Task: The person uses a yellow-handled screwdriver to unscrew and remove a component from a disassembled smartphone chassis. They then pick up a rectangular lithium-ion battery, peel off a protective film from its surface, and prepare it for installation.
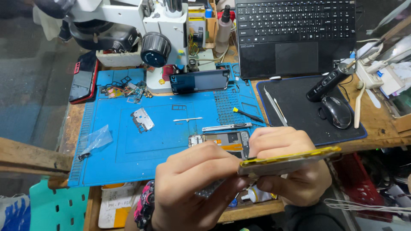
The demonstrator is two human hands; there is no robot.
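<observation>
Both my hands hold a thin phone part with a yellow edge [291, 160], seen edge-on, close to the camera over the front of the bench. My left hand [192, 184] grips its left end from below and behind. My right hand [284, 169] wraps its middle, fingers curled over the top. Just behind my hands an opened phone body [222, 140] with a bare circuit board lies on the blue repair mat [162, 141].
On the mat lie a metal shield plate [142, 119], a small screwdriver [248, 114], tweezers [274, 109], a phone [199, 80] and small parts [124, 90]. A microscope [158, 38] stands behind. A laptop [295, 34], mouse [337, 111] and black pen-shaped tool [329, 80] sit at right.
</observation>
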